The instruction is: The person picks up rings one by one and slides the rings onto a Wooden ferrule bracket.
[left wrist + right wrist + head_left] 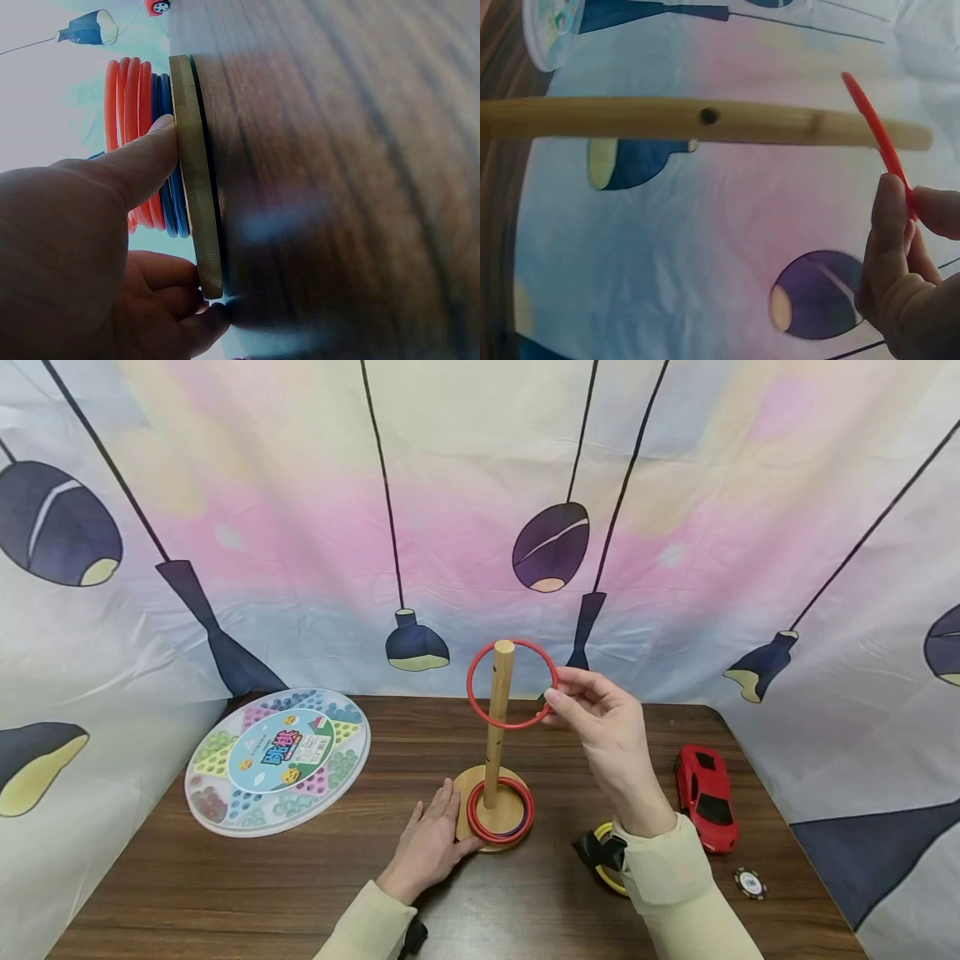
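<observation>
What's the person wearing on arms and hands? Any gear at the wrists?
Both hands, left hand and right hand, are bare, no gloves. Pale cream long sleeves reach the wrists. A black strap with a yellow-rimmed device sits at the right wrist; dark gear shows under the left sleeve.

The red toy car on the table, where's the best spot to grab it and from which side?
Probably from above, pinching the red toy car across its two long sides at the middle. It lies flat on its wheels on the table, narrow enough to span, with open space around it; the right hand is nearest.
</observation>
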### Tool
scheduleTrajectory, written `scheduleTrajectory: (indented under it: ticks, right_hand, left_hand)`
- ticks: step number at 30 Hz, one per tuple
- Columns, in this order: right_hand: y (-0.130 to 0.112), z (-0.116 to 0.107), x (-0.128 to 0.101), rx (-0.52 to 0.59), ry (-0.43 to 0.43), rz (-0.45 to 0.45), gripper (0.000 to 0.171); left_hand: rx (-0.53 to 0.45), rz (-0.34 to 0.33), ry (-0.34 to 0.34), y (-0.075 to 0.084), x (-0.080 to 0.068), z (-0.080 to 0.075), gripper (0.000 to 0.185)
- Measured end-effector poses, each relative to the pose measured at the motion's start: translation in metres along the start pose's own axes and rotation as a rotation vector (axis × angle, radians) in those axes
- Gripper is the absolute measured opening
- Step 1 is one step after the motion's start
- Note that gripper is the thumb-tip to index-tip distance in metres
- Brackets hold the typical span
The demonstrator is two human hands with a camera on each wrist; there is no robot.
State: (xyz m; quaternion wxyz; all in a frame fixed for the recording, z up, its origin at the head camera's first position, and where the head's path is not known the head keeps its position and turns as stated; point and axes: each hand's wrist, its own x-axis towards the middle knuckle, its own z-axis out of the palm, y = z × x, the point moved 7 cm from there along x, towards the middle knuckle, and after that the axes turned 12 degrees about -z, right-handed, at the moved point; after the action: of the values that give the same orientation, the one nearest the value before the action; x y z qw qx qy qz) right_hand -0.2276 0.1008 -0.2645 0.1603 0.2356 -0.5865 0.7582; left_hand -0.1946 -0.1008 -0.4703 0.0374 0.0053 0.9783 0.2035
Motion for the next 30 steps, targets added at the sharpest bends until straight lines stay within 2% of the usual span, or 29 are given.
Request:
scheduleTrajectory:
  ticks: [4, 9, 14, 23, 30]
  right_hand:
    - [0.022, -0.006, -0.002, -0.092, -0.056, 0.110, 0.031]
    - [0.053, -0.014, -0.011, -0.258, -0.194, 0.260, 0.029]
    - [0.082, -0.021, -0.022, -0.361, -0.278, 0.361, 0.028]
    - [0.117, -0.025, -0.040, -0.416, -0.302, 0.430, 0.023]
    - [0.135, -0.021, -0.055, -0.417, -0.406, 0.465, 0.023]
  left_hand:
    - [-0.002, 0.002, 0.001, 0.000, -0.001, 0.000, 0.086]
    - [-0.001, 0.005, 0.000, 0.001, -0.001, 0.000, 0.086]
    - [0.008, 0.007, 0.008, 0.001, 0.000, 0.000, 0.086]
    - [0.007, 0.003, 0.006, 0.001, 0.001, -0.001, 0.087]
    - [0.011, 0.010, 0.016, 0.001, 0.000, -0.001, 0.087]
